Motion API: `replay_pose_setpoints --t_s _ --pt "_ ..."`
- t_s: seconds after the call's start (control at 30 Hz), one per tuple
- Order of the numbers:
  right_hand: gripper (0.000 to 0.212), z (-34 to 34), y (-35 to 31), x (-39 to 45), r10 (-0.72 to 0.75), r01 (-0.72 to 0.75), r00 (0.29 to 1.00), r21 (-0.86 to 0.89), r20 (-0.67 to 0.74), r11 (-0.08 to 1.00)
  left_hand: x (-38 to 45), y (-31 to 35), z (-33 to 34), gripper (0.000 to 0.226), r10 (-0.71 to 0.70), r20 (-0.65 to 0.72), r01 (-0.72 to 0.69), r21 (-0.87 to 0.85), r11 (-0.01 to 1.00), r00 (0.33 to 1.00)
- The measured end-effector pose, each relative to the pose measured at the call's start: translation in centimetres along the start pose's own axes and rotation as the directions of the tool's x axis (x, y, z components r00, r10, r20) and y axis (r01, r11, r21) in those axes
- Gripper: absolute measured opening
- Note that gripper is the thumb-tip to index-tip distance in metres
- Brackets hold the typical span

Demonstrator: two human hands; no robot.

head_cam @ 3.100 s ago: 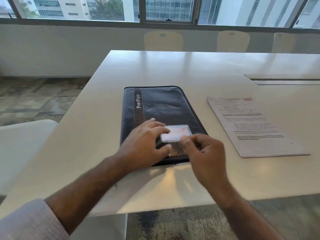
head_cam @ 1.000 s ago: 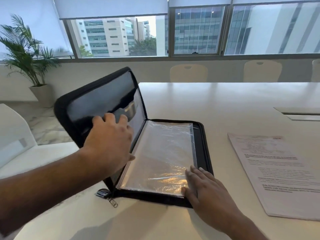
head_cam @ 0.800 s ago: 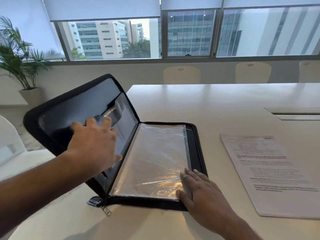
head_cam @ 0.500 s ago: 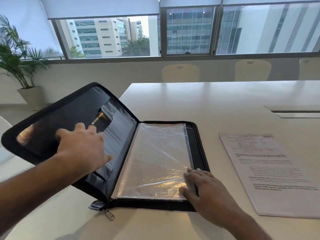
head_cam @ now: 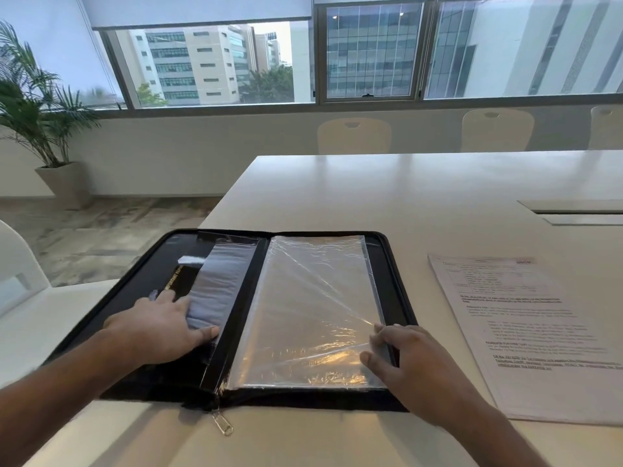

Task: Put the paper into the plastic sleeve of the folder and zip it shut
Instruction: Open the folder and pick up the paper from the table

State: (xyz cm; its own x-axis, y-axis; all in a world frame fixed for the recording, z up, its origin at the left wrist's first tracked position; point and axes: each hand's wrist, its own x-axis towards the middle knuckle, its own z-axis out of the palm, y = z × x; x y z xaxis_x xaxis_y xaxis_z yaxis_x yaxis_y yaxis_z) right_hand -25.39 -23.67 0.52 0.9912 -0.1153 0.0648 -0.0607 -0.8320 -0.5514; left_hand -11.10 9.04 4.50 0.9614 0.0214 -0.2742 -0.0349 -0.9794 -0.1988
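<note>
Folder [head_cam: 232,335] lying open flat on bench [head_cam: 387,197]; paper [head_cam: 526,335] lying just right of it, long axis running away from the person. Right hand [head_cam: 409,369] nearer, fingers relaxed, seemingly resting on plastic sleeve [head_cam: 310,308]. Left hand [head_cam: 158,328] pressing flat on left cover.

Left hand [head_cam: 158,326], right hand [head_cam: 409,365]: flat, fingers extended.

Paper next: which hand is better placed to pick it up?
Probably the right hand: it rests on the plastic sleeve's right edge, beside the paper. The left hand lies flat on the folder's opened left cover.
</note>
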Motion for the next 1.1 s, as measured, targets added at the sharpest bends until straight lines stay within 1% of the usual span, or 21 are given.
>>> replay_pose_setpoints --t_s 0.07,0.17,0.3,0.43,0.53,0.63,0.7,0.73,0.8,0.87,0.93,1.03,1.1 --pt "0.029 -0.1 0.2 -0.1 0.002 -0.002 1.0 0.019 -0.013 1.0 -0.2 -0.3 0.7 0.111 -0.005 0.016 0.005 -0.045 0.999 1.0" --pt "0.024 -0.3 0.4 -0.2 0.005 -0.004 0.999 0.024 -0.032 1.0 -0.6 -0.5 1.4 0.132 -0.003 -0.001 0.003 -0.084 0.996 1.0" --pt "0.027 -0.6 0.6 -0.3 0.015 -0.014 0.999 0.03 -0.037 0.999 -1.0 -0.5 1.9 0.137 -0.001 -0.021 -0.001 -0.098 0.995 1.0" --pt "0.027 -0.8 0.9 -0.6 0.024 -0.022 0.999 0.061 -0.03 0.998 -1.2 -0.4 2.2 0.132 0.0 -0.024 -0.002 -0.109 0.994 1.0" --pt "0.024 -0.9 1.0 -0.7 0.013 -0.012 1.0 0.078 -0.004 0.997 -1.3 -0.1 1.8 0.115 0.0 -0.016 -0.001 -0.079 0.997 1.0" --pt "0.022 -1.3 1.2 -0.9 0.011 -0.012 1.0 0.132 0.014 0.991 -1.5 0.8 0.7 0.098 0.022 -0.038 -0.022 0.0 1.0 0.999" --pt "0.029 -1.6 1.5 -1.0 0.027 -0.027 1.0 0.198 0.004 0.98 -1.8 2.0 -0.2 0.094 0.082 -0.111 -0.081 0.018 0.997 0.99" --pt "0.029 -1.8 1.6 -1.0 0.034 -0.031 0.999 0.237 -0.009 0.971 -2.0 2.7 -0.6 0.092 0.126 -0.166 -0.126 0.011 0.992 0.978" --pt "0.02 -2.4 1.9 -1.2 0.054 -0.032 0.997 0.313 -0.06 0.949 -2.6 4.6 -1.1 0.089 0.225 -0.256 -0.241 -0.032 0.97 0.94" --pt "0.013 -3.1 2.4 -1.3 0.098 -0.038 0.985 0.371 -0.144 0.928 -3.3 6.9 -1.5 0.085 0.309 -0.307 -0.357 -0.113 0.927 0.9" --pt "0.011 -3.7 3.3 -1.3 0.136 -0.044 0.965 0.371 -0.225 0.928 -4.1 9.3 -1.9 0.078 0.362 -0.358 -0.446 -0.187 0.875 0.861" --pt "0.009 -4.7 4.8 -1.2 0.171 -0.063 0.933 0.323 -0.317 0.944 -5.3 12.9 -2.3 0.07 0.43 -0.437 -0.559 -0.227 0.798 0.791" --pt "0.007 -5.6 6.1 -1.0 0.203 -0.092 0.907 0.297 -0.369 0.95 -6.0 15.3 -2.5 0.067 0.473 -0.452 -0.622 -0.275 0.733 0.756"
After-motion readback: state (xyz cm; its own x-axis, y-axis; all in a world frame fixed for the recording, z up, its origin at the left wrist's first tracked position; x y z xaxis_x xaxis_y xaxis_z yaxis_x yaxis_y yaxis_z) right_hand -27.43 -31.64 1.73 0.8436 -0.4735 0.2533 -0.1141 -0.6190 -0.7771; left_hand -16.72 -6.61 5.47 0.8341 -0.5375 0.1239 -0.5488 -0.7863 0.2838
